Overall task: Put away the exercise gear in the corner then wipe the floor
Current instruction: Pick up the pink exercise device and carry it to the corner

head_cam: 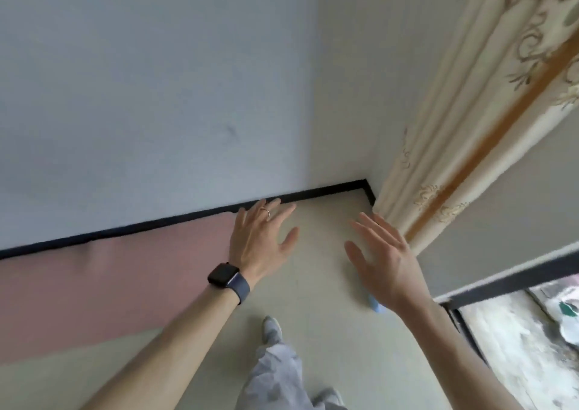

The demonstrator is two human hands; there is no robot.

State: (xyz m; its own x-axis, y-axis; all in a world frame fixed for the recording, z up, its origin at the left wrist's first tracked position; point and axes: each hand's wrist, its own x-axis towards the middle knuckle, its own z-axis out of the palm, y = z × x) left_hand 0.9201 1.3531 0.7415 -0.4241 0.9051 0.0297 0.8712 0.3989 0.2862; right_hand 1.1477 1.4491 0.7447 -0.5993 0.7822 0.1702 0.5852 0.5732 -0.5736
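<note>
A pink exercise mat point(103, 281) lies flat on the floor along the left wall's black skirting. My left hand point(261, 237), with a ring and a dark watch on the wrist, is stretched out above the mat's far end, fingers straight and spread, holding nothing. My right hand point(383, 257) reaches forward beside it, fingers straight too, palm turned left, empty. A small light blue thing point(376, 304) lies on the floor, mostly hidden under my right wrist. The room's corner point(365, 187) is just beyond both hands.
A cream patterned curtain point(463, 134) hangs down to the floor right of the corner. A dark-framed window point(517, 331) runs along the lower right. My legs and grey shoes point(272, 328) stand on the pale floor point(313, 271) below the hands.
</note>
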